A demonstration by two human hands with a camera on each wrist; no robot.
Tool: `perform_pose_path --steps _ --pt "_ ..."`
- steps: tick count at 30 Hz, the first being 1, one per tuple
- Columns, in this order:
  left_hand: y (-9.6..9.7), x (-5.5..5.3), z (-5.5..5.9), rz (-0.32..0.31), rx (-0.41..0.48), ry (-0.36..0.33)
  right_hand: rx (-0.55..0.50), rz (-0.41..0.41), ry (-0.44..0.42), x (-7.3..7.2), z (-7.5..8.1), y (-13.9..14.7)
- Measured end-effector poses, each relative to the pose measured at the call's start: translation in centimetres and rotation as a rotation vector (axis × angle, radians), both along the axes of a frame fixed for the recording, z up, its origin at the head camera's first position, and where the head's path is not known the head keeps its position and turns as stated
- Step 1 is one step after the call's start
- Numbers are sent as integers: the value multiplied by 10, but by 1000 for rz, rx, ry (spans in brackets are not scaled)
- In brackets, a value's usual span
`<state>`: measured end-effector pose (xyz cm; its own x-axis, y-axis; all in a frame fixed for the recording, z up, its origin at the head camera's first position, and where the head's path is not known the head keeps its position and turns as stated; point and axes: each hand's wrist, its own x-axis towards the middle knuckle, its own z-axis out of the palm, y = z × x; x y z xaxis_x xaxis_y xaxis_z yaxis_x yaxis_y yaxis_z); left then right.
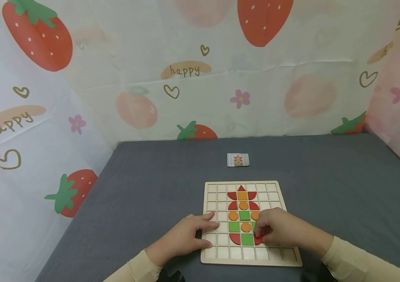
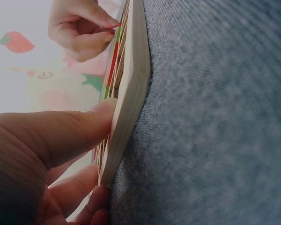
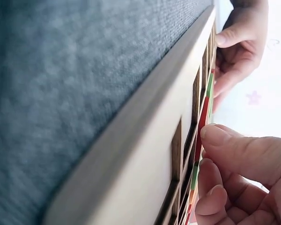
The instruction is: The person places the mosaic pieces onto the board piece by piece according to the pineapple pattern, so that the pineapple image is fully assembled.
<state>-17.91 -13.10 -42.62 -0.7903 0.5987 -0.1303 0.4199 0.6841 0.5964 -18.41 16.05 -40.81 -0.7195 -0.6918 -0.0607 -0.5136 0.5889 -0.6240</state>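
A square wooden grid board [image 1: 221, 254] lies on the table with red, orange and green pieces set in its cells. My right hand [image 1: 284, 229] pinches a red quarter-circle piece [image 1: 258, 240] at the pattern's lower right; fingers partly cover it. In the right wrist view, thumb and curled fingers meet at this red piece [image 3: 202, 119], low against the grid. My left hand [image 1: 186, 235] rests on the board's left edge, fingers spread. The left wrist view shows its thumb [image 2: 79, 133] on the rim. Beside the pinched piece is a green square [image 1: 247, 239].
A small card [image 1: 238, 159] printed with a coloured pattern on a grid lies behind the board. Grey cloth [image 1: 150, 176] covers the table. A curtain with strawberries [image 1: 200, 105] hangs along the back and sides.
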Motion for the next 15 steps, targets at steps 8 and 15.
perform_pose_path --steps 8,15 --pt "1 -1 -1 -1 -2 7 23 0 -2 -1 3 -1" --pt "2 -4 2 -6 -11 -41 -12 -53 27 -12 11 16"
